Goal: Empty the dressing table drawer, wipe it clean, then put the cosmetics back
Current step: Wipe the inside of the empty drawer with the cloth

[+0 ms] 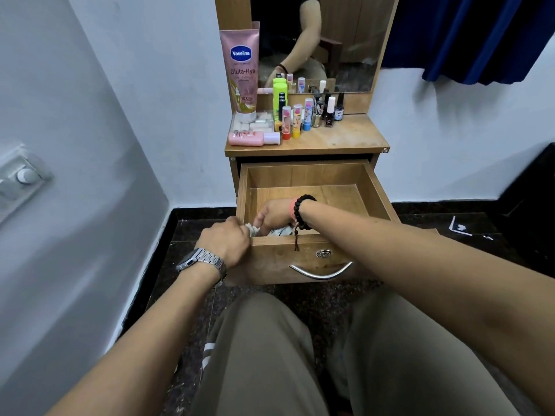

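Gripping the drawer (300, 259) front corner with left hand (223, 240) fingers curled, pressing a white cloth (277, 231) inside with right hand (274, 213) fingers clamped on it.

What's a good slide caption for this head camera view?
Both hands, left and right, work a cloth inside the emptied drawer; cosmetics wait on top.

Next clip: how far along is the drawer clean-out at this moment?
Emptying looks done: the drawer shows bare wood, and the cosmetics stand on the tabletop. Wiping is in hand: the right hand holds a cloth down at the drawer's front left corner, and the left hand has a grip on the front edge there. Left: finishing the wipe and putting the cosmetics back.
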A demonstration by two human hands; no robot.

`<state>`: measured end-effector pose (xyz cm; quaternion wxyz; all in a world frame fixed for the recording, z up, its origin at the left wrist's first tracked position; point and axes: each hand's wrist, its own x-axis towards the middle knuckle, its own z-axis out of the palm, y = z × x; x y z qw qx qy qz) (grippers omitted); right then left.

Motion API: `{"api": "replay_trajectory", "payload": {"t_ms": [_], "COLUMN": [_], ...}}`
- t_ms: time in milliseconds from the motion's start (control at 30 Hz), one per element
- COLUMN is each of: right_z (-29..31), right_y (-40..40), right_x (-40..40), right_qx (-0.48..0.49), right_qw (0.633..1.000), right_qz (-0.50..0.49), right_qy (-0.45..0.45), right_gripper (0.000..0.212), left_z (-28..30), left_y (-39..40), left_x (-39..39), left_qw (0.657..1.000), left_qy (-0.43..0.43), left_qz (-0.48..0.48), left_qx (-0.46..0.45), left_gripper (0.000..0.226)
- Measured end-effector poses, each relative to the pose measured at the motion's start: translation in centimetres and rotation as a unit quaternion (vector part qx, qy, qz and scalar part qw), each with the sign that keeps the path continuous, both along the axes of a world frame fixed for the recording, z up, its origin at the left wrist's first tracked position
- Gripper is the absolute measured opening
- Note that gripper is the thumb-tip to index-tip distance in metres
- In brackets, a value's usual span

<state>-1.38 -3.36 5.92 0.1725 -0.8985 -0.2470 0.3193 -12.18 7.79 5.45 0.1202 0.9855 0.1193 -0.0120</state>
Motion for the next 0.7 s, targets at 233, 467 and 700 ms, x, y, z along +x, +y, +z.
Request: {"api": "replay_trajectory", "payload": {"t_ms": [233, 467, 700], "right_z": [2.1, -0.6, -1.6], "right_y": [-1.4, -2.7, -2.8], "right_x": [3.9, 3.3, 3.1], "right_qx": [0.133, -0.069, -0.087], "right_qw": [0.965, 0.98, 0.957], "right_qz": [-0.103, 0.093, 0.179], "right_qy": [-0.201, -0.164, -0.21], "right_gripper": [0.028, 0.037, 0.038], "left_z": [-0.3, -0.6, -0.8], "left_y": [0.3, 0.3, 0.5], "left_x": [0.1, 0.1, 0.2], "left_qw": [1.0, 1.0, 1.0], "left_qy": [-0.011, -0.023, -0.021], "left_qz": [-0.007, -0.003, -0.009], "left_qx": [-0.005, -0.002, -0.006], "left_gripper": [0.032, 0.032, 0.03]}}
